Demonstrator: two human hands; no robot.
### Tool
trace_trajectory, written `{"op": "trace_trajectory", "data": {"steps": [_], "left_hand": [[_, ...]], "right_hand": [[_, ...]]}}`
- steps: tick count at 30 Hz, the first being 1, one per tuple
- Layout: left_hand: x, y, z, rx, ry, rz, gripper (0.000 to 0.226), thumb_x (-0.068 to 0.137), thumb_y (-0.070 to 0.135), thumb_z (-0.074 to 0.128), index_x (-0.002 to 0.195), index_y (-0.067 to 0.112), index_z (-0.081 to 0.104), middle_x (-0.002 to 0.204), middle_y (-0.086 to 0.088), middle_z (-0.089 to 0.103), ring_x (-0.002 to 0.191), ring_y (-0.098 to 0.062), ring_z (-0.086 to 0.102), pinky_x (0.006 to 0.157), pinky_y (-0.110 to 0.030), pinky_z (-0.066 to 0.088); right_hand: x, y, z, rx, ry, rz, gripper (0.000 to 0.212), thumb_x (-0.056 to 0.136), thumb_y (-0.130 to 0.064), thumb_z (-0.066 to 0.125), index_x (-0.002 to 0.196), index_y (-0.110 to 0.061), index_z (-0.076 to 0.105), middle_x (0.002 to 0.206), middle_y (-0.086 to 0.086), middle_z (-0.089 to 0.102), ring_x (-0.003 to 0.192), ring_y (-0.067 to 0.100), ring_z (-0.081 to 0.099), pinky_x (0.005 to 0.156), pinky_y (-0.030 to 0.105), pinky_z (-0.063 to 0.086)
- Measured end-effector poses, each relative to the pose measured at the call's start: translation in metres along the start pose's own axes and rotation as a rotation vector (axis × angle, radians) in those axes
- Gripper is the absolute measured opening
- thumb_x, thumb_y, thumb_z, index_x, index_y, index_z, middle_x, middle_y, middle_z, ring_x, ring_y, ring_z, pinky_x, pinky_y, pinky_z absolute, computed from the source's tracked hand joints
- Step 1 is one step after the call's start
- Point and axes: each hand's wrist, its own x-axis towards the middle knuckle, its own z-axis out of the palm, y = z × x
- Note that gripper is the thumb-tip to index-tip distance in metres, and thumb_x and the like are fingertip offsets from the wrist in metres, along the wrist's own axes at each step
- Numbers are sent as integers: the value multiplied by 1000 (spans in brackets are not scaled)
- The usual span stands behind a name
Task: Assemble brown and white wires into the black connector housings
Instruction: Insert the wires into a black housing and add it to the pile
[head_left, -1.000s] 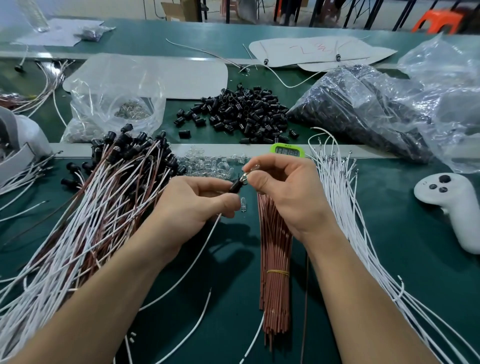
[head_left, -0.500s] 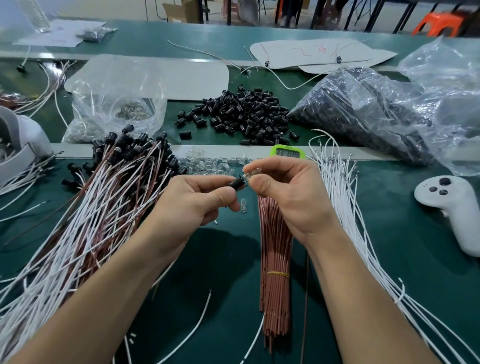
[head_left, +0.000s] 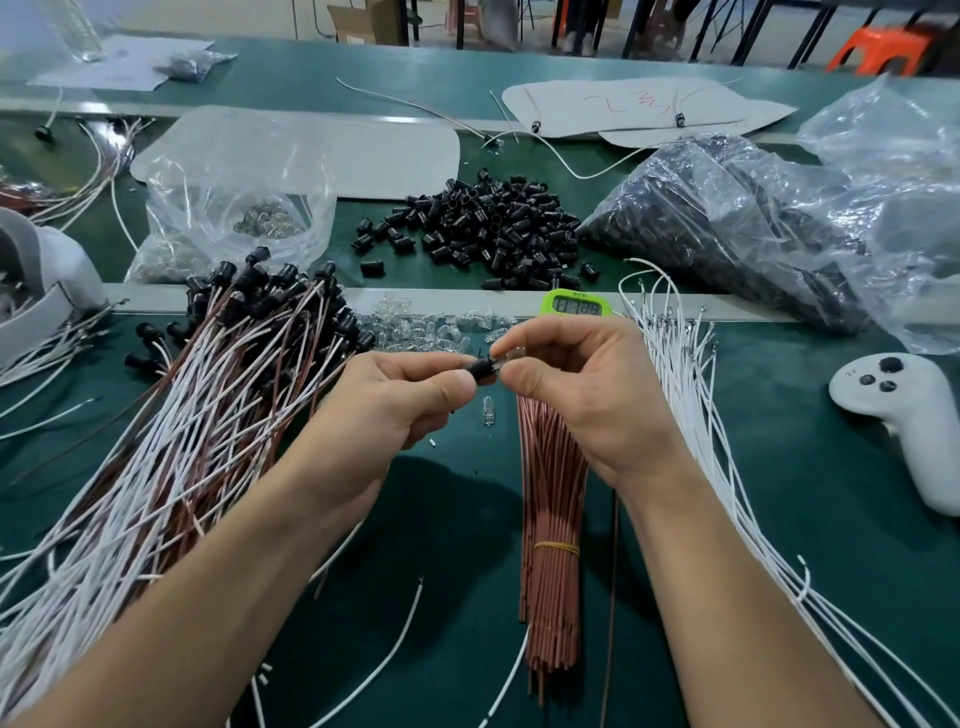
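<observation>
My left hand (head_left: 400, 402) grips a black connector housing (head_left: 482, 370) between thumb and fingers at the middle of the view. My right hand (head_left: 587, 384) pinches a small clear bulb (head_left: 511, 355) against the housing's open end. A white wire and a brown wire trail down from the hands. A bound bundle of brown wires (head_left: 550, 525) lies under my right wrist. Loose white wires (head_left: 696, 415) fan out to the right. A heap of finished wire-and-housing assemblies (head_left: 197, 395) lies to the left. Loose black housings (head_left: 483, 228) are piled beyond.
Clear bulbs (head_left: 426, 327) lie scattered just past my hands, and one bulb (head_left: 487, 417) lies below them. A green timer (head_left: 576, 305), a white controller (head_left: 904, 415) at right, plastic bags of parts (head_left: 727, 218) and a bag of bulbs (head_left: 234, 208) ring the green mat.
My right hand has brought the clear bulb down and in against the housing's end. Both hands have drawn slightly closer together.
</observation>
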Motion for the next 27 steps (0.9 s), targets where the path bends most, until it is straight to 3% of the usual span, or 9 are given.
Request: {"op": "trace_trajectory", "data": {"steps": [3, 7, 9, 13, 17, 19, 22, 24, 27], "left_hand": [[0, 0, 1, 4, 11, 7, 20, 74, 16, 81, 94, 16, 82, 59, 2, 53, 49, -7, 40, 48, -13, 32], [0, 2, 0, 62, 72, 70, 15, 75, 18, 80, 89, 21, 82, 81, -12, 77, 63, -14, 66, 56, -19, 51], [0, 3, 0, 49, 66, 59, 8, 82, 10, 80, 87, 16, 81, 78, -14, 76, 55, -15, 62, 51, -18, 48], [-1, 3, -1, 81, 81, 49, 18, 89, 8, 72, 81, 22, 81, 60, -5, 65, 45, -8, 35, 44, -12, 31], [-1, 3, 3, 10, 102, 33, 16, 84, 9, 74, 72, 19, 80, 50, 8, 50, 43, -4, 37, 43, -9, 30], [-2, 4, 5, 0, 83, 18, 5, 72, 21, 76, 71, 21, 81, 50, 12, 46, 43, -2, 34, 42, -9, 28], [-3, 7, 3, 7, 52, 3, 14, 65, 31, 74, 72, 21, 81, 51, 12, 43, 43, -2, 30, 41, -11, 22], [-2, 8, 1, 44, 27, 4, 15, 70, 28, 75, 76, 15, 80, 52, 9, 45, 44, -3, 32, 41, -12, 24], [-1, 8, 0, 227, 24, 36, 9, 92, 8, 69, 88, 12, 76, 59, -2, 66, 49, -6, 51, 48, -12, 41]], "right_hand": [[1, 0, 1, -19, 40, -42, 23, 76, 2, 79, 81, -20, 81, 71, -6, 74, 65, 6, 64, 63, 17, 50], [0, 0, 1, -88, 68, -72, 25, 77, 5, 80, 83, -19, 80, 71, -9, 73, 65, 3, 64, 62, 15, 50], [0, 0, 2, -106, 62, -76, 25, 78, 7, 80, 84, -17, 79, 72, -9, 74, 66, 3, 65, 63, 15, 50], [-1, -1, 5, -113, 49, -77, 24, 78, 7, 81, 85, -16, 79, 72, -9, 74, 66, 4, 66, 63, 15, 50], [-2, -2, 5, -123, 53, -80, 25, 78, 7, 81, 85, -16, 79, 72, -9, 74, 67, 4, 66, 64, 16, 51], [-2, -2, 6, -127, 51, -83, 25, 78, 8, 81, 85, -17, 79, 72, -9, 74, 67, 4, 67, 64, 16, 51], [-2, -2, 6, -132, 43, -91, 25, 78, 8, 80, 85, -16, 79, 72, -10, 74, 66, 3, 67, 64, 16, 51], [-2, -3, 4, -138, 38, -94, 24, 78, 7, 80, 86, -15, 79, 73, -9, 75, 67, 5, 67, 64, 17, 52], [-2, -2, 1, -204, 33, -96, 25, 78, 8, 81, 87, -16, 80, 77, -6, 76, 70, 8, 70, 67, 19, 54]]}}
